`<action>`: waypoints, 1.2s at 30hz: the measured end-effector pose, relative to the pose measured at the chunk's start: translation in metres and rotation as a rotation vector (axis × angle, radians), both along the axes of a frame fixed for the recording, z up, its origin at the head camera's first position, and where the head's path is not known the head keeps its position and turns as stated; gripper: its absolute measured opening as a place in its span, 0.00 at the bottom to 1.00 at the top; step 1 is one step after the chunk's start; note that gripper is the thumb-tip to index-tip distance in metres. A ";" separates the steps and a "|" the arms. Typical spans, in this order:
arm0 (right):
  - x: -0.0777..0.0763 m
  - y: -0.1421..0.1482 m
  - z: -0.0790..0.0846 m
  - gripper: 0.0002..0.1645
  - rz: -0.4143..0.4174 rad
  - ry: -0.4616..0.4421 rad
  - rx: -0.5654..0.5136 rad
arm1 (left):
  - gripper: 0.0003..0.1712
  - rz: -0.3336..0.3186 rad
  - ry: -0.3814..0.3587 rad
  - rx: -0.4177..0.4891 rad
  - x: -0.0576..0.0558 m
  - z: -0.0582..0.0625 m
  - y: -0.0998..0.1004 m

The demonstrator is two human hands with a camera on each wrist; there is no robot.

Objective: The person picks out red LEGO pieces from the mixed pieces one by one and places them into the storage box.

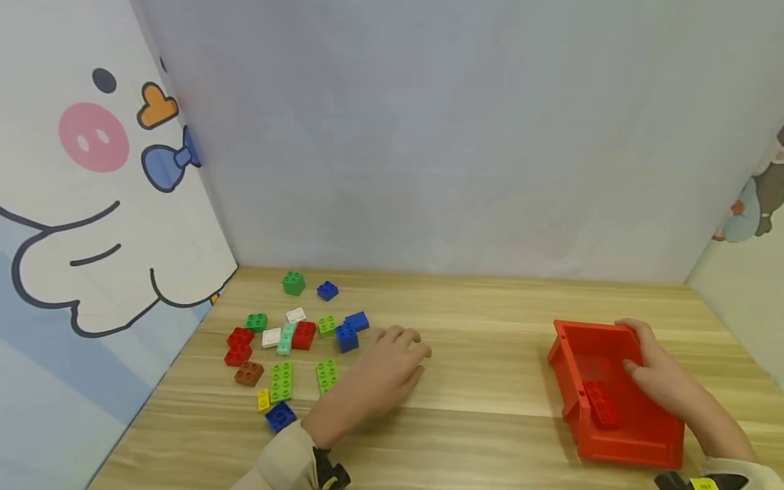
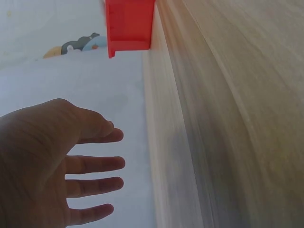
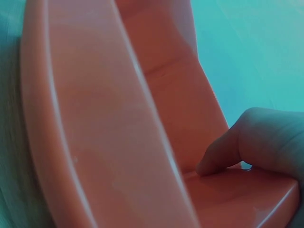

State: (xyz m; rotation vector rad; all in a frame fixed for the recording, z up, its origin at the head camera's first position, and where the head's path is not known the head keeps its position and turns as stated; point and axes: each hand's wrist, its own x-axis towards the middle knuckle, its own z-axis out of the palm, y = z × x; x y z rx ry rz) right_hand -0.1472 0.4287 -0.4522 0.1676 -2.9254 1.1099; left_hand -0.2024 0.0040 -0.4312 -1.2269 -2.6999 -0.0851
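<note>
A red plastic bin (image 1: 631,450) stands at the right of the table, with a long red building brick (image 1: 601,403) lying inside it. My right hand (image 1: 664,381) grips the bin's right side wall; in the right wrist view the thumb (image 3: 221,154) hooks over to the inner face. Left of centre, my left hand (image 1: 388,367) is over the wood with relaxed, spread fingers and holds nothing. Just left of its fingers sit a studded blue brick (image 1: 346,337) and a smooth-looking blue brick (image 1: 357,321). A long lime brick (image 1: 327,376) lies beside the left forearm.
Loose bricks are scattered over the table's left part, among them a red brick (image 1: 303,335), a brown brick (image 1: 249,373), a yellow brick (image 1: 263,400) and a dark blue brick (image 1: 280,416). Farther back are a green brick (image 1: 293,283) and a blue brick (image 1: 327,290). Pale panels surround the table.
</note>
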 end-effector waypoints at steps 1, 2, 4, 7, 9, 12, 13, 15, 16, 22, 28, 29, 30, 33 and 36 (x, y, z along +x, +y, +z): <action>0.000 0.000 0.000 0.37 -0.001 0.001 0.000 | 0.13 0.002 -0.001 0.001 0.000 -0.001 -0.001; 0.000 0.000 -0.001 0.37 -0.001 0.003 0.000 | 0.13 0.004 -0.004 0.003 0.000 -0.001 -0.002; 0.000 0.000 -0.002 0.36 -0.003 0.007 0.003 | 0.13 0.008 -0.006 0.006 0.000 -0.002 -0.003; 0.001 0.001 -0.004 0.36 -0.004 0.003 0.001 | 0.13 0.015 0.003 0.005 0.000 -0.004 -0.007; 0.002 0.001 -0.005 0.36 -0.006 -0.002 -0.003 | 0.13 0.023 0.022 0.004 0.000 -0.006 -0.010; 0.003 0.001 -0.007 0.37 -0.005 -0.006 -0.014 | 0.13 0.039 0.055 0.000 -0.001 -0.008 -0.015; 0.003 0.001 -0.007 0.37 -0.004 -0.008 -0.019 | 0.14 0.046 0.067 -0.002 -0.001 -0.008 -0.016; 0.003 0.002 -0.007 0.37 -0.003 -0.009 -0.025 | 0.15 0.057 0.081 -0.005 -0.002 -0.009 -0.019; 0.002 0.002 -0.007 0.37 -0.003 -0.007 -0.024 | 0.16 0.064 0.083 -0.008 -0.002 -0.010 -0.020; 0.003 0.002 -0.007 0.37 -0.009 -0.014 -0.023 | 0.22 0.098 0.067 -0.002 -0.005 -0.014 -0.031; 0.002 0.002 -0.007 0.37 -0.002 -0.019 -0.034 | 0.28 0.142 0.039 -0.007 -0.006 -0.017 -0.044; 0.002 0.002 -0.007 0.37 -0.002 -0.014 -0.034 | 0.28 0.144 0.042 -0.009 -0.006 -0.017 -0.045; 0.001 0.002 -0.006 0.36 -0.002 -0.010 -0.031 | 0.29 0.143 0.046 -0.011 -0.006 -0.017 -0.047; 0.000 0.002 -0.005 0.36 -0.004 0.001 -0.027 | 0.30 0.144 0.055 -0.017 -0.006 -0.016 -0.049; 0.000 0.002 -0.004 0.36 -0.005 0.004 -0.019 | 0.30 0.139 0.055 -0.012 -0.006 -0.015 -0.049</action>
